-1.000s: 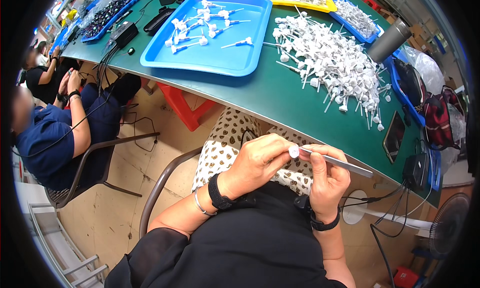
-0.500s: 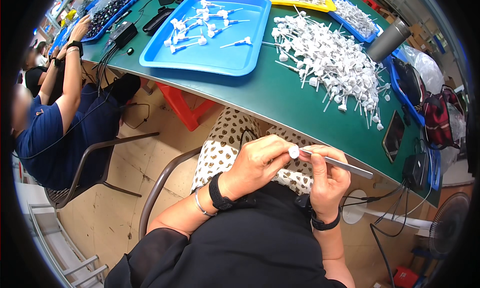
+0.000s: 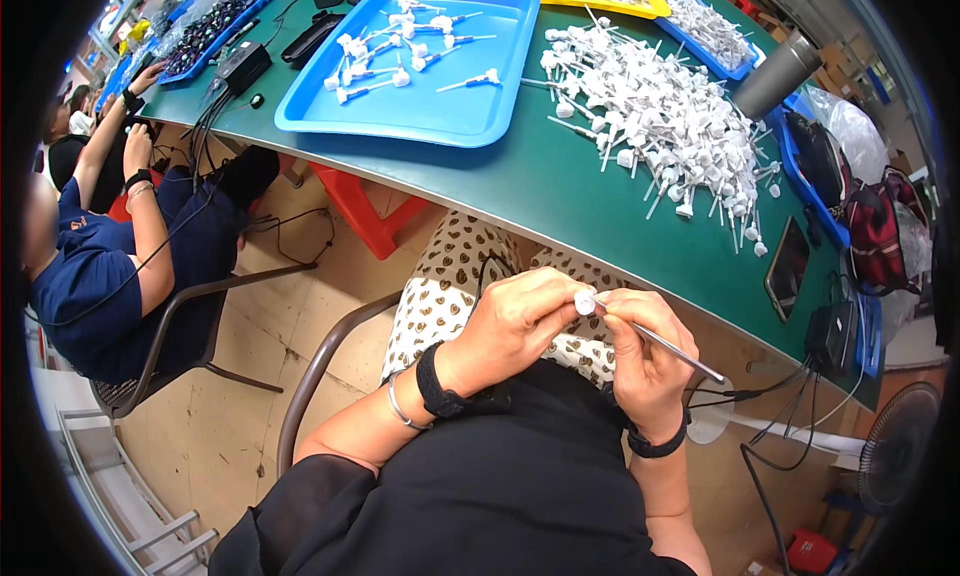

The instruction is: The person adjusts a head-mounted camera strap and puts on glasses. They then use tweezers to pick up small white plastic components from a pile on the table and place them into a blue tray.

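Note:
Above my lap, my left hand (image 3: 520,321) pinches a small white plastic part (image 3: 586,302) between thumb and fingertips. My right hand (image 3: 650,356) grips a slim metal tool (image 3: 672,348), like tweezers or a blade; its kind is not clear. The tool's tip meets the white part, and its other end points to the lower right. On the table beyond, a blue tray (image 3: 420,121) carries several white parts with thin grey stems. To its right lies a large loose heap of similar white stemmed parts (image 3: 660,116).
The green table (image 3: 570,191) bears a phone (image 3: 787,268), a grey bottle (image 3: 778,76), a yellow tray (image 3: 655,6) and a black box with cables (image 3: 832,341). A fan (image 3: 898,446) stands at right. A co-worker (image 3: 110,266) sits at left, beside a red stool (image 3: 370,221).
My right hand has turned the metal tool so its free end dips lower and its narrow side shows. My left hand stays nearly still. The co-worker has drawn one arm back.

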A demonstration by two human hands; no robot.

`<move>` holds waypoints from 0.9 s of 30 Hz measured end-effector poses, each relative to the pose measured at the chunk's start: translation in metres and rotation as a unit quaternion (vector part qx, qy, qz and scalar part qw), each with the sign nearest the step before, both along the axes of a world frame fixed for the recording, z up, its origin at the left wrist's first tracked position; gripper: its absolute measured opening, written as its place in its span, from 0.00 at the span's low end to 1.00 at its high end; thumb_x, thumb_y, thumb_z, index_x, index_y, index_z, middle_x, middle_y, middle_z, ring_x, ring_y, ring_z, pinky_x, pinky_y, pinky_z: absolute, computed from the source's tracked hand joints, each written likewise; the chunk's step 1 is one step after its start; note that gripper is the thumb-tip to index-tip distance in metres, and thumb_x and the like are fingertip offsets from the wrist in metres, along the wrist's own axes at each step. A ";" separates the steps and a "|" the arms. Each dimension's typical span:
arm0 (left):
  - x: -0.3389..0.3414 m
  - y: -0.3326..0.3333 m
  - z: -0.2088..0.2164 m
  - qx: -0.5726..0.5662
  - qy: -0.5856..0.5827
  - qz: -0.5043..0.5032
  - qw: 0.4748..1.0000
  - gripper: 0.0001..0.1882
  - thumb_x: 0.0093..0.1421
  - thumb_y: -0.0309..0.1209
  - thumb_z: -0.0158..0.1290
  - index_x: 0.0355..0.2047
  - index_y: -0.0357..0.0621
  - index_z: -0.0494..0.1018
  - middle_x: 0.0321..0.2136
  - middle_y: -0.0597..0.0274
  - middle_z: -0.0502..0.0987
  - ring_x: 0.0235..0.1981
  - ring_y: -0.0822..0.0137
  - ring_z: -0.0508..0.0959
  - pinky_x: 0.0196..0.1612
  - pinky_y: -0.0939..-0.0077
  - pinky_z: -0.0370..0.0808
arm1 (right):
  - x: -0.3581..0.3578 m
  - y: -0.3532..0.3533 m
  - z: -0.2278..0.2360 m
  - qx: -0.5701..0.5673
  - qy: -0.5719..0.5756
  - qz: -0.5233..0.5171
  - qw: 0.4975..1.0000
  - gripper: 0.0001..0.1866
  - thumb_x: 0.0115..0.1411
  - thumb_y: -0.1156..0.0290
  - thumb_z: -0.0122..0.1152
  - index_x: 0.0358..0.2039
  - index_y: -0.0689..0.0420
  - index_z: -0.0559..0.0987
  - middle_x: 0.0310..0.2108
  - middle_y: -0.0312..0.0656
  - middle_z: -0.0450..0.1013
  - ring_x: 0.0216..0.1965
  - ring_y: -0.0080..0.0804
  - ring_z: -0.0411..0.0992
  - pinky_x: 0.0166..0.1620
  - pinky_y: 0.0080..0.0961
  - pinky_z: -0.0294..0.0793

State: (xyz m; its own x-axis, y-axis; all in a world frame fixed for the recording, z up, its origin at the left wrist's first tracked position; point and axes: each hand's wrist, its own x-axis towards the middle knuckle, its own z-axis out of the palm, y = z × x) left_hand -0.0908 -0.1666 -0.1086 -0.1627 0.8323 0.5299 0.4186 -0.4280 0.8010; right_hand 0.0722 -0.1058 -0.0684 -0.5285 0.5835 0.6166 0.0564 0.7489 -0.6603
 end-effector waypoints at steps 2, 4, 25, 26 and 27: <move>0.000 0.000 -0.002 0.007 0.000 -0.010 1.000 0.09 0.56 0.21 0.59 0.39 0.39 0.78 0.30 0.57 0.79 0.30 0.57 0.80 0.33 0.70 0.77 | 0.004 -0.002 0.003 -0.113 0.006 0.000 0.994 0.05 0.61 0.81 0.61 0.37 0.65 0.76 0.33 0.49 0.78 0.34 0.34 0.79 0.37 0.26 0.78; -0.001 0.001 -0.002 0.014 0.000 -0.021 1.000 0.10 0.56 0.20 0.59 0.39 0.39 0.78 0.31 0.57 0.79 0.31 0.58 0.80 0.33 0.70 0.77 | 0.003 -0.005 0.008 -0.250 0.061 0.017 0.966 0.04 0.64 0.79 0.58 0.38 0.67 0.76 0.36 0.48 0.78 0.36 0.30 0.79 0.41 0.24 0.80; -0.002 0.002 -0.002 -0.011 -0.025 -0.023 0.999 0.09 0.56 0.20 0.60 0.39 0.38 0.79 0.31 0.57 0.80 0.31 0.61 0.81 0.33 0.73 0.77 | 0.001 -0.015 -0.005 -0.172 0.078 -0.041 0.981 0.07 0.60 0.81 0.63 0.40 0.66 0.79 0.38 0.47 0.78 0.38 0.31 0.77 0.42 0.23 0.76; -0.002 0.002 -0.003 -0.010 -0.026 -0.024 0.999 0.09 0.57 0.20 0.59 0.39 0.39 0.79 0.31 0.57 0.79 0.30 0.60 0.81 0.33 0.72 0.77 | 0.000 -0.015 -0.006 -0.174 0.080 -0.040 0.981 0.07 0.61 0.81 0.63 0.40 0.66 0.79 0.38 0.47 0.78 0.38 0.30 0.77 0.41 0.23 0.76; -0.002 0.002 -0.003 -0.008 -0.026 -0.024 0.999 0.09 0.57 0.21 0.58 0.39 0.39 0.78 0.30 0.57 0.78 0.30 0.59 0.80 0.32 0.71 0.77 | 0.000 -0.015 -0.006 -0.176 0.082 -0.038 0.980 0.07 0.61 0.81 0.63 0.40 0.66 0.79 0.38 0.46 0.78 0.37 0.29 0.77 0.41 0.22 0.76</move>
State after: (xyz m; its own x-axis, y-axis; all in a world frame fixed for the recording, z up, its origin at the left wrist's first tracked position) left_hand -0.0930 -0.1651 -0.1118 -0.1489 0.8486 0.5076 0.3559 -0.4330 0.8282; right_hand 0.0724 -0.1206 -0.0743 -0.3857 0.8100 0.4418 -0.0243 0.4698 -0.8825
